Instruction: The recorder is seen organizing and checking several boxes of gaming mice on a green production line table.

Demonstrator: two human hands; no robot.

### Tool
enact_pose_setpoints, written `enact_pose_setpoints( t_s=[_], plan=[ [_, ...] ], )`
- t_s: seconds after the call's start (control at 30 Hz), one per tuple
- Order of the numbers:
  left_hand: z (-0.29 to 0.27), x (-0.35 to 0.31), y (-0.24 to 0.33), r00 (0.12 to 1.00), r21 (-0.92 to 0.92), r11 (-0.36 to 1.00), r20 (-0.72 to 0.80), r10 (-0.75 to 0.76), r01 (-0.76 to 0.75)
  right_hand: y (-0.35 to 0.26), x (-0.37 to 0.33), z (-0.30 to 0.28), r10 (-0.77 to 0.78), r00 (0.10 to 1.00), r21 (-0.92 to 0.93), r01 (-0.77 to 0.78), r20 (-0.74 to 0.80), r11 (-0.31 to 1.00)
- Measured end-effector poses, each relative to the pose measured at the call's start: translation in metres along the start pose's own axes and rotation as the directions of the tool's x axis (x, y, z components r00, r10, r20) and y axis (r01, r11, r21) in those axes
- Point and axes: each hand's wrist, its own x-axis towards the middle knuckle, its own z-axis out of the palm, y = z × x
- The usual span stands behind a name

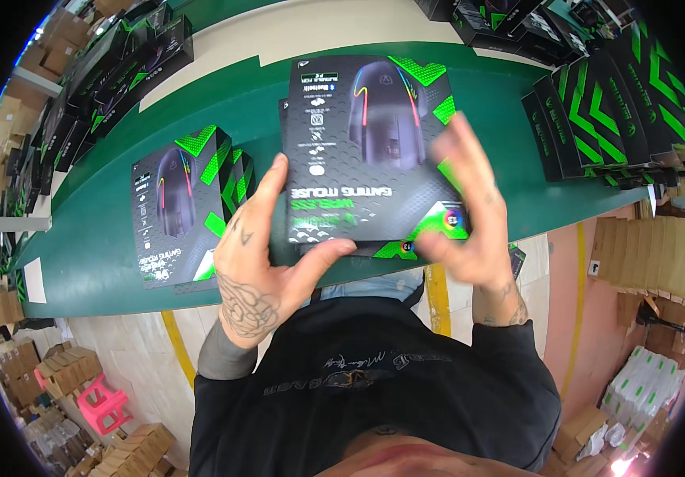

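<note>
A black and green gaming mouse box (334,143), its print upside down from here, lies face up in front of me on top of another similar box (394,250) that shows at its near edge. My left hand (255,262) grips the upper box at its near left corner, fingers along the left side and thumb at the near edge. Beside the right edge is my right hand (474,215), its fingers apart and smeared by motion; whether they touch the box is unclear. To the left, more mouse boxes (172,215) stand in a stack.
The green table (88,238) curves around me. Stacked black and green boxes (589,111) stand at the right, more boxes (120,71) at the far left. A pink stool (104,401) and brown cartons (132,453) are on the floor at left; flat cardboard (644,258) leans at right.
</note>
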Motion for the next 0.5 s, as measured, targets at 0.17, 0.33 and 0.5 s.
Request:
enact_pose_setpoints(
  t_s=[0.17, 0.33, 0.5],
  plan=[
    [0.008, 0.007, 0.005, 0.966, 0.049, 0.965, -0.012, 0.258, -0.257, -0.03, 0.006, -0.005, -0.029, 0.988, -0.321, 0.077, 0.152, 0.944],
    [0.023, -0.004, -0.014, 0.959, -0.184, 0.942, -0.06, 0.276, -0.282, -0.019, 0.004, 0.001, -0.052, 0.999, -0.268, 0.05, 0.0, 0.962],
    [0.04, -0.007, -0.025, 0.915, -0.124, 0.907, -0.098, 0.392, -0.402, -0.015, 0.005, 0.001, -0.071, 0.996, -0.221, 0.057, -0.055, 0.974]
  ],
)
